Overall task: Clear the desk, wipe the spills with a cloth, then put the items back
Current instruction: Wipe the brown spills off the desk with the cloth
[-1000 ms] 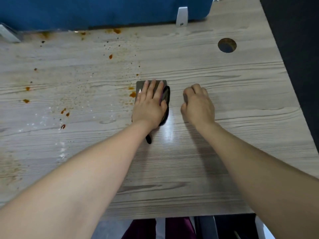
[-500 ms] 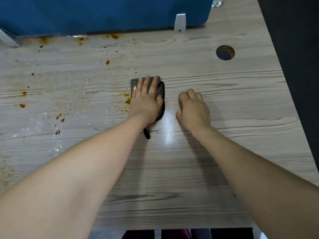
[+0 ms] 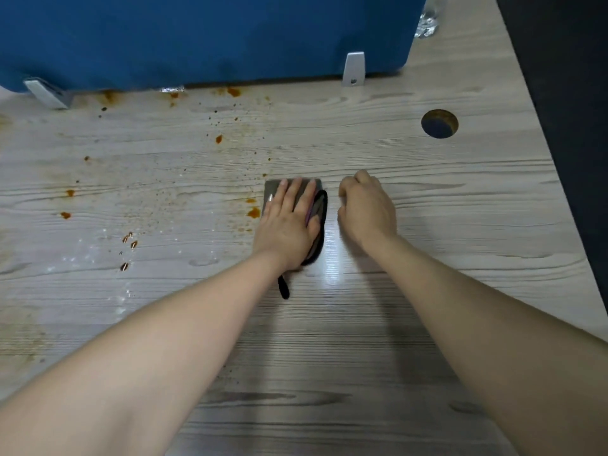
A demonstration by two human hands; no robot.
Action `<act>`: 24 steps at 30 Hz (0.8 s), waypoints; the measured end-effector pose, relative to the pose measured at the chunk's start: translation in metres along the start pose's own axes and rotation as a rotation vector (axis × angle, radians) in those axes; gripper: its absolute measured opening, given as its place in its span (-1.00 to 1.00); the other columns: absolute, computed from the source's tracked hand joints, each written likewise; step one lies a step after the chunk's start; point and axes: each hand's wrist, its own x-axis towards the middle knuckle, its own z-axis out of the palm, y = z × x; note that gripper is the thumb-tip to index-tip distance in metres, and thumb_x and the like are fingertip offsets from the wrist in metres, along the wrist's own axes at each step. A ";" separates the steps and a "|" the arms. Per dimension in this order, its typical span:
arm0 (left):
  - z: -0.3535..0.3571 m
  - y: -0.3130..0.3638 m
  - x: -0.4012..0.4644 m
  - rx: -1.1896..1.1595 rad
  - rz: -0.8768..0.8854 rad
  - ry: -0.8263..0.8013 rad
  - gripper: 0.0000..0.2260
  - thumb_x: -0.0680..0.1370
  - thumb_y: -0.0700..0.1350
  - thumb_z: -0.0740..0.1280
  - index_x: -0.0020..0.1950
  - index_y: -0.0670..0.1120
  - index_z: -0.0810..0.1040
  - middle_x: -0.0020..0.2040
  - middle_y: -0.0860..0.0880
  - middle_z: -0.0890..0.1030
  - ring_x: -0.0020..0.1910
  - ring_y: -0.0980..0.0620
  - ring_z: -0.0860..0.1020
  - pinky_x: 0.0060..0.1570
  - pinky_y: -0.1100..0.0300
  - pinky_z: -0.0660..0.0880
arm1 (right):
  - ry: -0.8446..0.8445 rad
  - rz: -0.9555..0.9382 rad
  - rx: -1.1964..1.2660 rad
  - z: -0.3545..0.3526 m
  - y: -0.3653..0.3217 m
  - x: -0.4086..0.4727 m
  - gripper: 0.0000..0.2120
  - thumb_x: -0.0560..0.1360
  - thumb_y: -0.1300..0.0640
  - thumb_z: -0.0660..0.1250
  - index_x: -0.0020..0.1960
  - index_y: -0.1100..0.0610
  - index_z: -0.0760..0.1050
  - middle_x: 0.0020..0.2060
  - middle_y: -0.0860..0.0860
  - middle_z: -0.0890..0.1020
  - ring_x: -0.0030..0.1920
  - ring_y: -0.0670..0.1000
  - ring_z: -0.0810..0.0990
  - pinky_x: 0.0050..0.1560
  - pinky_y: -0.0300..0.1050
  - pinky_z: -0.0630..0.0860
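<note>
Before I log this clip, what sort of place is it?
Most likely an office workstation. The wood-grain desk has a round cable hole, and a blue partition screen is fixed along its back edge with metal brackets. Orange spills lie beside the cloth under the left hand.

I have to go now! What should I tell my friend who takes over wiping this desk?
Left hand: flat, pressing the folded grey cloth onto the pale wood-grain desk.
Right hand: fingers curled, holding nothing, resting on the desk beside the cloth.
Done: desk cleared; the part right of the cloth looks clean.
Left: orange-brown spill spots beside the cloth, leftward and back to the blue divider panel. Then put the items back.
</note>
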 end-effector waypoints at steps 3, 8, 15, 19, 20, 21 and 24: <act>-0.010 -0.004 0.028 -0.009 -0.016 0.005 -0.46 0.63 0.05 0.02 0.56 0.08 -0.15 0.57 0.03 -0.12 0.53 0.01 -0.20 0.46 0.08 -0.22 | 0.019 -0.003 0.010 0.002 -0.002 0.011 -0.83 0.46 0.34 0.21 0.02 0.19 0.46 0.05 0.08 0.44 0.12 0.08 0.40 -0.18 -0.13 0.29; -0.019 -0.010 0.061 -0.014 0.004 0.024 -0.48 0.64 0.04 0.02 0.56 0.08 -0.11 0.57 0.02 -0.09 0.54 0.00 -0.17 0.47 0.08 -0.20 | 0.053 0.040 0.017 0.001 -0.006 0.037 -0.84 0.46 0.33 0.22 0.01 0.21 0.48 0.04 0.08 0.45 0.10 0.07 0.40 -0.18 -0.09 0.38; -0.030 -0.020 0.110 -0.023 0.021 0.061 -0.49 0.64 0.04 0.01 0.56 0.06 -0.08 0.57 0.01 -0.08 0.54 -0.01 -0.16 0.49 0.05 -0.18 | 0.098 0.068 0.011 0.006 -0.012 0.072 -0.84 0.45 0.36 0.23 0.00 0.23 0.48 0.02 0.09 0.45 0.08 0.07 0.42 -0.13 -0.05 0.46; -0.035 -0.021 0.133 -0.037 0.019 0.104 -0.49 0.64 0.03 0.01 0.56 0.04 -0.07 0.56 -0.03 -0.05 0.53 -0.04 -0.12 0.49 0.07 -0.18 | 0.134 0.080 -0.001 0.009 -0.012 0.091 -0.83 0.44 0.37 0.24 0.00 0.22 0.50 0.02 0.09 0.46 0.08 0.06 0.41 -0.19 -0.09 0.41; -0.036 -0.021 0.137 -0.046 0.023 0.119 -0.49 0.64 0.03 0.02 0.56 0.04 -0.07 0.55 -0.05 -0.03 0.53 -0.05 -0.09 0.49 0.07 -0.18 | 0.146 0.084 0.000 0.009 -0.013 0.097 -0.83 0.44 0.37 0.25 0.00 0.22 0.50 0.03 0.09 0.46 0.09 0.06 0.41 -0.20 -0.11 0.38; -0.036 -0.022 0.142 -0.058 0.028 0.136 -0.48 0.64 0.03 0.03 0.56 0.04 -0.06 0.54 -0.07 0.00 0.52 -0.06 -0.06 0.49 0.07 -0.17 | 0.159 0.087 0.007 0.009 -0.014 0.102 -0.83 0.45 0.37 0.25 0.00 0.22 0.51 0.03 0.09 0.46 0.09 0.06 0.41 -0.20 -0.12 0.36; -0.038 -0.023 0.154 -0.095 0.054 0.181 -0.48 0.63 0.02 0.08 0.55 0.07 -0.02 0.50 -0.09 0.08 0.49 -0.07 0.03 0.49 0.06 -0.13 | 0.190 0.104 0.046 0.011 -0.015 0.115 -0.85 0.46 0.36 0.23 -0.02 0.22 0.52 0.01 0.10 0.48 0.07 0.07 0.44 -0.17 -0.12 0.39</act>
